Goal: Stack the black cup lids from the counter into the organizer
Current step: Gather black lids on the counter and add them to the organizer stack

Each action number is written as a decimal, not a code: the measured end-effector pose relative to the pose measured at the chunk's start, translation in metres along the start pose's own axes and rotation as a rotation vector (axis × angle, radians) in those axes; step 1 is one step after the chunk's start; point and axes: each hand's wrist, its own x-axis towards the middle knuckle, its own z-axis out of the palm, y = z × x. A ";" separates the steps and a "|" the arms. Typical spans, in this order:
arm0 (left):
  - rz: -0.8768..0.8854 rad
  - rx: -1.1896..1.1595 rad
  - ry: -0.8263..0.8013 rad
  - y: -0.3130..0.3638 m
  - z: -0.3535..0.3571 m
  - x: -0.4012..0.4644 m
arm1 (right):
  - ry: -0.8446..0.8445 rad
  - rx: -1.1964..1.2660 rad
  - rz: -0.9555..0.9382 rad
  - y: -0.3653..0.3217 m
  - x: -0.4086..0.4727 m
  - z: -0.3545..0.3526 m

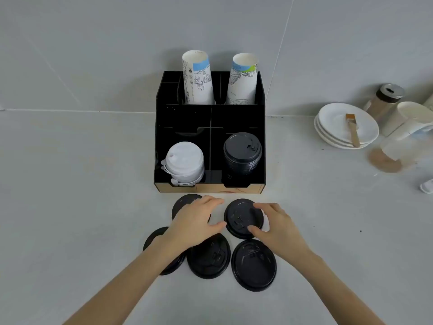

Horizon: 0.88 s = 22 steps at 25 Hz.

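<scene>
Several black cup lids lie loose on the grey counter in front of the black organizer (260,127). My right hand (278,226) curls around one lid (239,218), thumb and fingers on its rim. My left hand (194,221) rests over another lid (185,202), mostly hiding it. Three more lids lie nearer me: one under my left forearm (154,238), one in the middle (208,259), one on the right (254,266). A stack of black lids (242,151) fills the organizer's front right compartment; white lids (185,163) fill the front left.
Two stacks of printed paper cups (198,78) stand in the organizer's rear slots. At the right are stacked white saucers (346,127) with a small brush (352,130), a lidded shaker jar (386,99) and white paper cups (407,120).
</scene>
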 end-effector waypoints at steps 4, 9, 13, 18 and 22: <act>0.018 0.097 -0.021 -0.005 0.011 0.014 | 0.015 0.030 0.011 0.003 0.004 0.009; 0.051 0.182 -0.010 -0.006 0.025 0.021 | 0.059 0.057 0.003 0.004 0.008 0.017; 0.034 0.209 -0.009 -0.006 0.027 0.025 | 0.055 0.051 -0.013 0.004 0.009 0.020; 0.028 0.234 0.021 -0.005 0.029 0.026 | 0.064 0.060 -0.026 0.001 0.009 0.022; 0.031 0.165 0.049 -0.003 0.029 0.022 | 0.056 0.074 -0.067 0.001 0.007 0.023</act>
